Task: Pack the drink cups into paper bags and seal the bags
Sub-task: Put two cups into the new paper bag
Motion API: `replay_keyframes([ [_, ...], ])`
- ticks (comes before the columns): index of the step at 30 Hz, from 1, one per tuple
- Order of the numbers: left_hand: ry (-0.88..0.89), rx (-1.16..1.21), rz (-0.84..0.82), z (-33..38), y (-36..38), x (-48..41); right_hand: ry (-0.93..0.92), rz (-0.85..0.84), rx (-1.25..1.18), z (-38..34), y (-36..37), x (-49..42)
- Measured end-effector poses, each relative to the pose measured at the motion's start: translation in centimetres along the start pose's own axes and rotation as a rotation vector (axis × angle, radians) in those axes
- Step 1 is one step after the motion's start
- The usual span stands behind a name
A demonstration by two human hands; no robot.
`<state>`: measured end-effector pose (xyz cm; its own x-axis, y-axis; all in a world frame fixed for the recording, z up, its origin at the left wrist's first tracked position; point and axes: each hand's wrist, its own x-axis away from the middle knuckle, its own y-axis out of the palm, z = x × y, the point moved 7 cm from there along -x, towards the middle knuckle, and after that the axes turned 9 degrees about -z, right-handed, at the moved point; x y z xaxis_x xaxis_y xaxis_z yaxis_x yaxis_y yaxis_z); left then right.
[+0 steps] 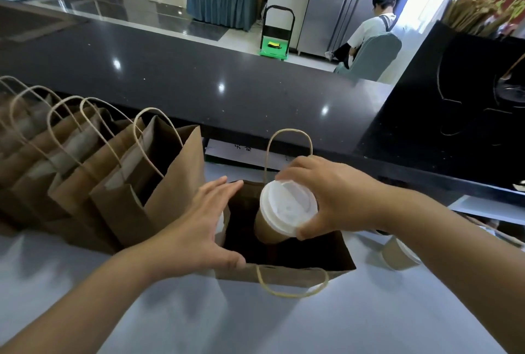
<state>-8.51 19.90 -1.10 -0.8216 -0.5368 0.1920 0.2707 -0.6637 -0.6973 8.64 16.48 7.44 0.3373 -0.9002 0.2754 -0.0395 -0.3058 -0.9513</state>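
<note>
An open brown paper bag (287,275) stands on the pale counter in front of me. My right hand (332,197) grips a brown drink cup with a white lid (287,211) by the lid's rim, tilted, its base down inside the bag's mouth. My left hand (204,225) presses with straight fingers against the bag's left edge, thumb on the near rim. Another lidded cup (400,255) lies on the counter under my right forearm, partly hidden.
Several brown paper bags with twine handles (119,183) stand in a row at the left, close to the open bag. A raised black counter (227,92) runs across behind. A black box of straws (468,83) is at the right. A person sits far back.
</note>
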Motion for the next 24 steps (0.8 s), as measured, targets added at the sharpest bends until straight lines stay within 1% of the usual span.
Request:
replay_keyframes([
  [4, 0.004, 0.012, -0.012, -0.1, -0.2, -0.2, -0.084, -0.027, 0.273, -2.6, 2.0, -1.3],
  [6, -0.004, 0.026, -0.022, -0.2, -0.3, -0.3, -0.121, 0.016, 0.37, -3.6, 2.3, -1.9],
  [9, -0.009, 0.039, -0.027, -0.2, -0.5, -0.4, -0.157, 0.047, 0.328, -4.2, 1.7, -2.5],
  [11, -0.01, 0.042, -0.039, -0.1, -0.4, -0.5, -0.168, -0.014, 0.307, -4.0, 2.1, -3.2],
  [15, 0.022, 0.019, -0.055, 0.1, -0.5, -0.9, -0.187, -0.133, 0.355, -3.5, 4.7, -4.8],
  [24, 0.06, -0.008, -0.086, 0.1, -0.8, -1.5, -0.2, -0.191, 0.304, -2.7, 7.1, -7.1],
])
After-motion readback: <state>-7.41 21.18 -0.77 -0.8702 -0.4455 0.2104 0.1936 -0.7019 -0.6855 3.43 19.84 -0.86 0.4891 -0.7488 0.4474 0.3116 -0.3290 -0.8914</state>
